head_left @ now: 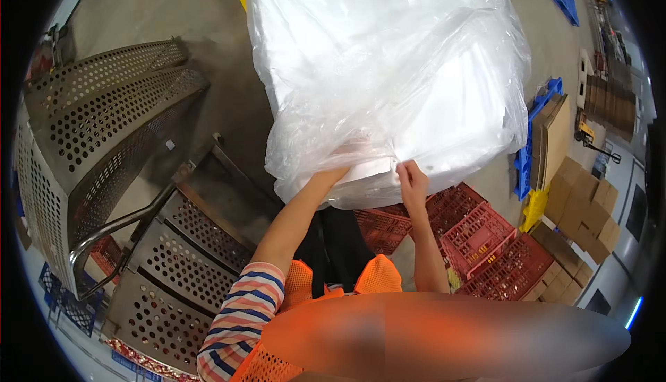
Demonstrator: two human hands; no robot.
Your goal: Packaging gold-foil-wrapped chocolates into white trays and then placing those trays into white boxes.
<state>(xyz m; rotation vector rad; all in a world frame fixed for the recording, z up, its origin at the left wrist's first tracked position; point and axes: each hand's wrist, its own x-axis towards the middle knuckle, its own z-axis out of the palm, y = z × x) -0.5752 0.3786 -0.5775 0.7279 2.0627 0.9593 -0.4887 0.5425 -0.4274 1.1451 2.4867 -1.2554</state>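
Note:
A large stack of white material stands before me, wrapped in a loose, wrinkled clear plastic cover. My left hand reaches under the plastic at the near side, and the film blurs its fingers. Next to it, a white flap shows at the opening; whether the fingers grip this flap cannot be made out. My right hand is closed, with thumb and fingers pinched on the plastic cover's near edge, just right of the flap.
Metal steps with perforated treads and a bent handrail stand at my left, beside perforated metal panels. Red plastic crates sit close at my right. Beyond them are cardboard boxes, a blue pallet and a pallet jack.

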